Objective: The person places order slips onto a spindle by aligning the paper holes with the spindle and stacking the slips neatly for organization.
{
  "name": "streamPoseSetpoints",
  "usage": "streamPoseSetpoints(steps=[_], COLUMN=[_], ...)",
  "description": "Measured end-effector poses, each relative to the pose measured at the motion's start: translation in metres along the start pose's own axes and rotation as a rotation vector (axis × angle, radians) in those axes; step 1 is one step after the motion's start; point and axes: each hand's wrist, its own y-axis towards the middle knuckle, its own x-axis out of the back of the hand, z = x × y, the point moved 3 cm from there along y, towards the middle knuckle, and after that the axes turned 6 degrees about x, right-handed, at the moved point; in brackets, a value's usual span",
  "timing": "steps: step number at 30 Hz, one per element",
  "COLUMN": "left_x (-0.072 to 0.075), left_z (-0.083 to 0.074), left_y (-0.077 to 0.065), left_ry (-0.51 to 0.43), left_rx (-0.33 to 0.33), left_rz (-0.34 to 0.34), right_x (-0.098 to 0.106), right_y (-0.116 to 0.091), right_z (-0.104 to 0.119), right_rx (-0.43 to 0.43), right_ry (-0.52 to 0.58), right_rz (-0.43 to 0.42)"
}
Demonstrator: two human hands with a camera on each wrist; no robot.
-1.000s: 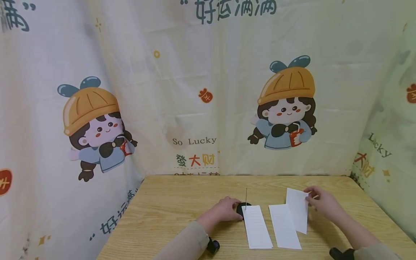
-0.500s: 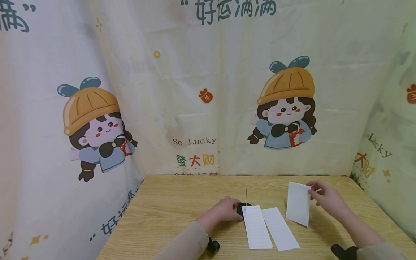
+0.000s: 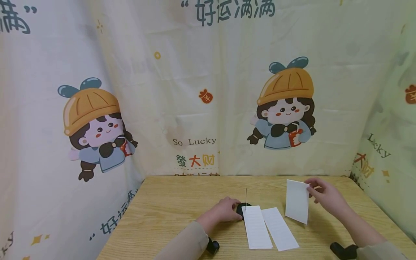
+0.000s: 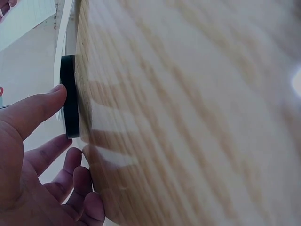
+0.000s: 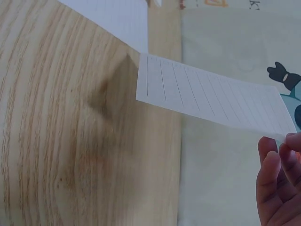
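In the head view, a black round base [image 3: 240, 210] with a thin upright metal spike [image 3: 246, 196] stands mid-table. My left hand [image 3: 226, 209] grips that base at its left edge; the left wrist view shows the thumb [image 4: 55, 97] against the black rim and a finger just below it. A white paper slip [image 3: 258, 228] lies at the foot of the spike, over part of the base. Beside it a second paper slip [image 3: 281, 229] lies slanted on the table. My right hand [image 3: 326, 194] pinches a lined paper sheet [image 5: 202, 92] by one corner, raised above the wood.
The wooden table [image 3: 175, 195] ends at a printed cloth [image 3: 234, 119] hung along its back and sides. Black wrist camera mounts show at the left cuff [image 3: 212, 246] and the right cuff [image 3: 344, 250].
My right hand has lifted its paper sheet up and away from the second slip, which it overlapped earlier. That slip has shifted left, turning to a slant. The left hand stays on the base.
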Motion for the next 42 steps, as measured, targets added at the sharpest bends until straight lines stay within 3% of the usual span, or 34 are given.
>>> streamPoseSetpoints(steps=[12,21,27,34,42], left_x=[0.006,0.022,0.032,0.044,0.049], left_z=[0.003,0.002,-0.002,-0.017,-0.027], left_y=[0.000,-0.008,-0.012,-0.020,-0.023], left_ry=[-0.075,-0.263,-0.313,-0.364,-0.405], left_rx=[-0.016,-0.001,-0.021,-0.054,-0.072], left_rz=[-0.019,-0.067,-0.106,-0.125,-0.148], right_x=[-0.004,-0.017,-0.030,-0.050,-0.075], right_y=[0.001,0.010,0.017,0.022,0.030], right_z=[0.021,0.034,0.043,0.055,0.070], right_rx=[0.034,0.051,-0.001,-0.005,-0.017], right_ry=[0.045,0.172,0.270,0.374,0.399], right_rz=[-0.010,0.005,0.056,0.135,0.184])
